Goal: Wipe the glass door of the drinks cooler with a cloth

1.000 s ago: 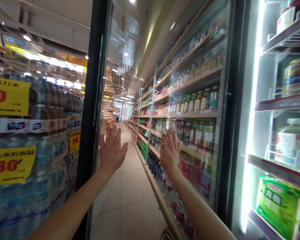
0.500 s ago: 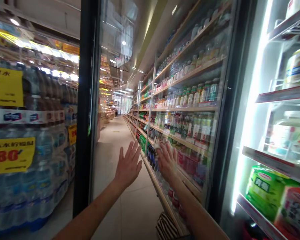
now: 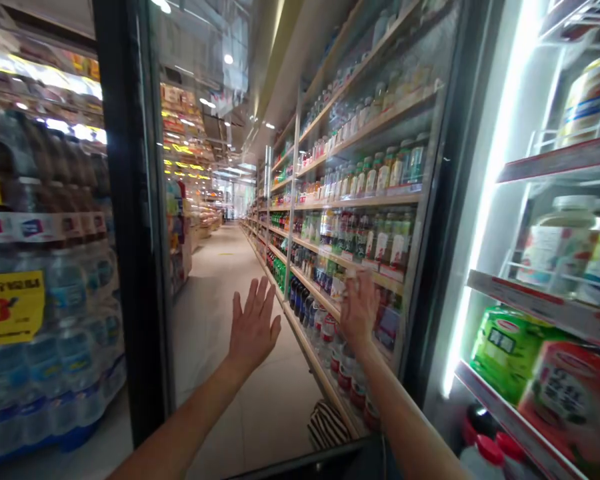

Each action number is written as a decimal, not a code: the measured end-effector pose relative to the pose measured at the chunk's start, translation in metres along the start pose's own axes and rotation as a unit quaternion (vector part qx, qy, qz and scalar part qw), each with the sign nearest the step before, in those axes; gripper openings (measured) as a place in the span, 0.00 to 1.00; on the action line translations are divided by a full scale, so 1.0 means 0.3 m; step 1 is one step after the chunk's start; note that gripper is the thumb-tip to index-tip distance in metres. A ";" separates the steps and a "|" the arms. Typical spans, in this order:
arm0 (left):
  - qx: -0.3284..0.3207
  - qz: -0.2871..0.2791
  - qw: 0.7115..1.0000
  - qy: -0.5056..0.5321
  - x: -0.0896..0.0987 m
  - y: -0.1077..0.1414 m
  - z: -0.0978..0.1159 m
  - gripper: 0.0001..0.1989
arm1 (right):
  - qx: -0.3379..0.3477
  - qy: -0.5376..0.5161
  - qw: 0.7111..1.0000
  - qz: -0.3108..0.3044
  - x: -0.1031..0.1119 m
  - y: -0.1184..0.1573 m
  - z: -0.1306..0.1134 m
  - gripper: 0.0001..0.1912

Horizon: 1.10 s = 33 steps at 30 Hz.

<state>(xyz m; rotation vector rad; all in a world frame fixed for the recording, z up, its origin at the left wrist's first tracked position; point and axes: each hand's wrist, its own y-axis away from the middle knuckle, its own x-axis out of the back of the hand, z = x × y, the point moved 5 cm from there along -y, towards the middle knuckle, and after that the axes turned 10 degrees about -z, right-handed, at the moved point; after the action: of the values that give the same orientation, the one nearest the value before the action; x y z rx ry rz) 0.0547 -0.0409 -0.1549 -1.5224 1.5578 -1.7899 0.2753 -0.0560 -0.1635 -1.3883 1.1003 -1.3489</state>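
A glass cooler door [image 3: 215, 373] stands open in front of me, framed in black. My left hand [image 3: 254, 327] is raised before the pane with its fingers straight and slightly spread, holding nothing. Farther right, my right hand [image 3: 360, 310] is up against or close to the same glass, fingers stretched upward. Its fingertips are blurred, and I cannot make out whether anything thin lies under them. Whether the left palm touches the pane is also unclear.
On the right, lit cooler shelves [image 3: 545, 300] carry bottles and a green pack [image 3: 510, 350]. Stacked water bottles [image 3: 65, 360] stand left, behind the door's black frame [image 3: 130, 233]. Through the glass show long drink shelves [image 3: 350, 200], an aisle floor [image 3: 215, 287] and a striped item [image 3: 327, 425].
My right hand has moved right across the pane, away from the left hand, which stays about where it was. The door's left frame now appears farther left, and its bottom edge shows.
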 end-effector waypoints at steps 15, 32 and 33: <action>-0.026 -0.032 0.999 0.036 -0.059 0.044 0.097 0.28 | -0.155 -0.002 0.987 0.026 0.006 0.074 0.211 0.26; -0.009 -0.047 0.998 0.037 -0.069 0.059 0.092 0.29 | -0.115 -0.029 0.993 -0.017 -0.010 0.165 0.182 0.27; -0.010 -0.045 0.998 0.038 -0.069 0.062 0.089 0.29 | -0.082 -0.031 0.995 -0.041 -0.015 0.172 0.177 0.27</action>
<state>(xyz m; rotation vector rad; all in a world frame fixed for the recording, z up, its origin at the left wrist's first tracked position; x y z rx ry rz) 0.0781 -0.0450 -0.1854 -1.5746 1.5685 -1.9086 0.3275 -0.0620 -0.2159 -1.6000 1.1446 -1.2870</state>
